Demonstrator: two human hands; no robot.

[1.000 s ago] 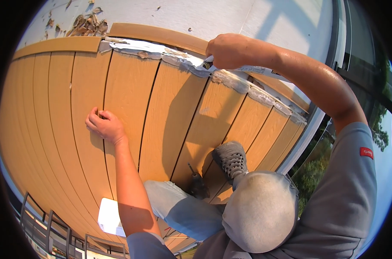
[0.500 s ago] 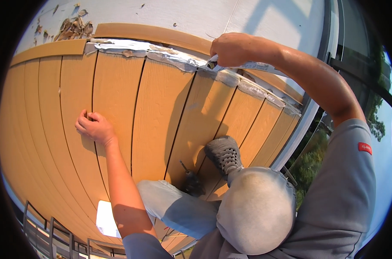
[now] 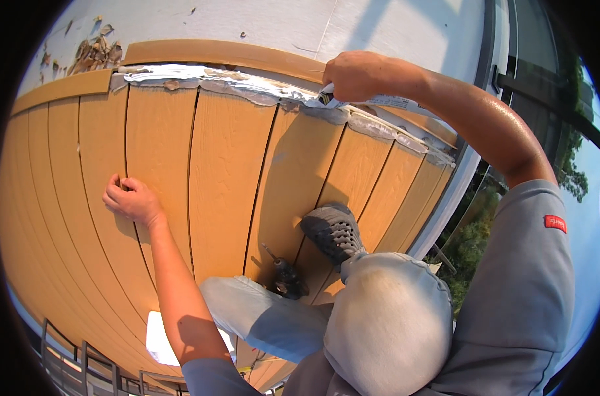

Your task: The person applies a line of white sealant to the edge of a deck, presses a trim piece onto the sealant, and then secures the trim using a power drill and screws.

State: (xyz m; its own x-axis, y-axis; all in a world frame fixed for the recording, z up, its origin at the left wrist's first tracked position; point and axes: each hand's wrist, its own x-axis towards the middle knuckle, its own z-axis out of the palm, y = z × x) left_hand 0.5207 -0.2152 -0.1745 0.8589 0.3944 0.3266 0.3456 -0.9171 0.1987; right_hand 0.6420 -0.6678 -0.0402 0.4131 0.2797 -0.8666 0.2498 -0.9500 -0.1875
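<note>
— While we crouched on the tan deck boards [image 3: 227,171], where was our right hand [image 3: 356,74]?

— We had it up at the far end of the boards, closed around a white tube [image 3: 379,101] with its tip on the strip of grey-white sealant [image 3: 247,86] that ran along the joint under the tan trim [image 3: 247,54].

— And our left hand [image 3: 131,200]?

— We rested it on the deck, well apart from the tube, fingers curled against a groove between two boards; it gripped nothing we could see.

— What lay near our legs?

— We had a grey shoe [image 3: 333,231] planted on the boards, with a dark power drill [image 3: 288,277] lying just beside it, near our knee [image 3: 386,317]. Beyond the trim, we saw a pale wall [image 3: 280,23] with flaking patches at its left.
</note>
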